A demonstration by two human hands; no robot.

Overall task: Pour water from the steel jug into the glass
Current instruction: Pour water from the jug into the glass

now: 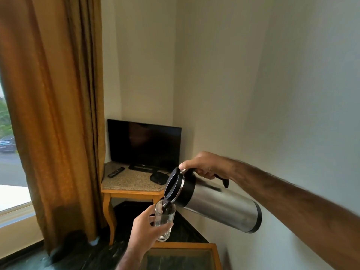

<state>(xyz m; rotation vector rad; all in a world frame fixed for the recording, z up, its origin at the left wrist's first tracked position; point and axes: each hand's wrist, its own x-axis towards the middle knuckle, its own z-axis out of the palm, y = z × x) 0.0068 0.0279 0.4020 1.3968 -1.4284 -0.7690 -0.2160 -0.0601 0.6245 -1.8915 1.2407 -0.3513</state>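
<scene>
My right hand (204, 165) grips the black handle of the steel jug (220, 206), which is tipped nearly level with its black lid facing left. The spout rests over the rim of a clear tall glass (164, 221). My left hand (145, 233) holds that glass upright in the air, fingers wrapped around its lower half. Some water sits in the bottom part of the glass. Both are held above the floor, in front of the corner table.
A wooden corner table (126, 190) carries a dark television (144, 145), a remote (116, 172) and a small black box. A glass-topped wooden table (196, 245) lies below my hands. A mustard curtain (54, 114) hangs at left, the wall runs along the right.
</scene>
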